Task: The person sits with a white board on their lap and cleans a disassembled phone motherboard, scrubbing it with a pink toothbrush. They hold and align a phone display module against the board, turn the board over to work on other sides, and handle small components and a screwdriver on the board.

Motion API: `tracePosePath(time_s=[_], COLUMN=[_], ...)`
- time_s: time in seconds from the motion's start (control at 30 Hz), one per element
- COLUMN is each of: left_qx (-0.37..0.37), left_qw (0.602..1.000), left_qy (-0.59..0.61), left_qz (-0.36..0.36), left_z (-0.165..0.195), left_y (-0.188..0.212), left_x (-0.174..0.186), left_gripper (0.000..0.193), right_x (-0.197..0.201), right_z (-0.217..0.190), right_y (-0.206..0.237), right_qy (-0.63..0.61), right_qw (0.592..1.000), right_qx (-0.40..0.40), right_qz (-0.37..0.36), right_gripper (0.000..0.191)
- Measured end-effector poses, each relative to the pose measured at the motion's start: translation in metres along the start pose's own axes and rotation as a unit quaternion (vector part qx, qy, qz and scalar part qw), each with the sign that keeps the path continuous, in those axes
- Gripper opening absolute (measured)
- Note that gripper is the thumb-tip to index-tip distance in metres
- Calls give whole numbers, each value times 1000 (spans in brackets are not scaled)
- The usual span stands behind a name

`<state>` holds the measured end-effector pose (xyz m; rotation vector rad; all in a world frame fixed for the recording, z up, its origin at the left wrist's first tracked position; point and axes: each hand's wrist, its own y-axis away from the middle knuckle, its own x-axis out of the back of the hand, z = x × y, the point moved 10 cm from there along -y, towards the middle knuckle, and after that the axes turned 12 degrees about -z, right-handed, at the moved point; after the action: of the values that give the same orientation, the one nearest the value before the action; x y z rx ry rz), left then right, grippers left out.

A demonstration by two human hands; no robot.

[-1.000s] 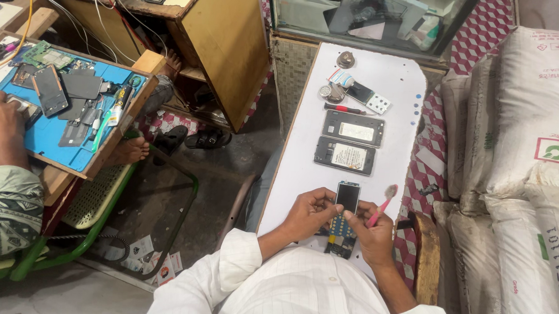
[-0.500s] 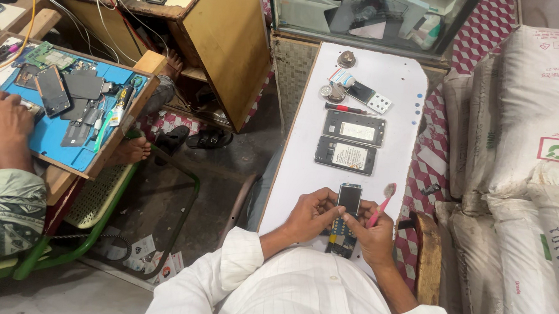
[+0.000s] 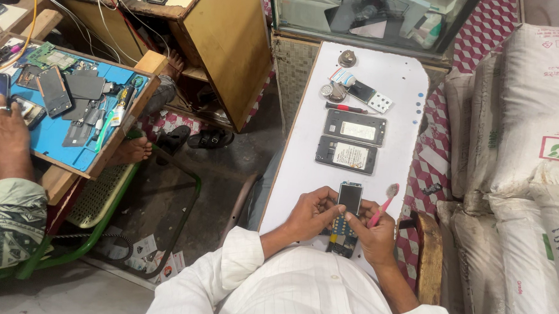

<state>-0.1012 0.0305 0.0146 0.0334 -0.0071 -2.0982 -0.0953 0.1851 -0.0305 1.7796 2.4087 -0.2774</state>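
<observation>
Both hands are down at the near end of the white tabletop, working on one small stripped phone board with its little screen still on top. Left hand is curled round the board's left edge, fingers closed on it, and the right hand is pinching the right side while also gripping a pink toothbrush that pokes up and away from me, bristle end up. So from where I'm watching, neither hand is open. Further up the tabletop there are two opened phone shells lying side by side, well apart from the hands, then a red-handled screwdriver and a small keypad piece past those. Off to the left another person's hand rests on a blue work mat covered in phones and tools. Big white sacks are stacked along the right side.
</observation>
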Motion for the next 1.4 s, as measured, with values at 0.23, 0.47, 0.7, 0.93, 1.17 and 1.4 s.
tracePosePath(time_s=[0.23, 0.47, 0.7, 0.93, 1.17, 1.4], left_qx=[0, -4, -7, -12, -14, -10], left_qw=[1000, 1000, 1000, 1000, 1000, 1000], left_qy=[4, 7, 8, -8, 3, -10], left_qz=[3, 8, 5, 7, 13, 19], left_z=[-1, -1, 0, 0, -2, -3], left_y=[0, -1, 0, -1, -1, -1], left_x=[2, 2, 2, 2, 6, 8], left_gripper=[22, 21, 21, 21, 23, 25], right_x=[3, 1, 1, 5, 5, 9], right_z=[6, -1, -1, 4, 7, 15], right_y=[0, -1, -1, 0, -2, -2], right_qy=[1, 5, 8, 10, -2, 2], right_qw=[1000, 1000, 1000, 1000, 1000, 1000], right_qx=[11, 16, 3, 6, 5, 5], right_qz=[-2, -5, -1, -1, -14, -10], right_gripper=[37, 37, 37, 37, 38, 39])
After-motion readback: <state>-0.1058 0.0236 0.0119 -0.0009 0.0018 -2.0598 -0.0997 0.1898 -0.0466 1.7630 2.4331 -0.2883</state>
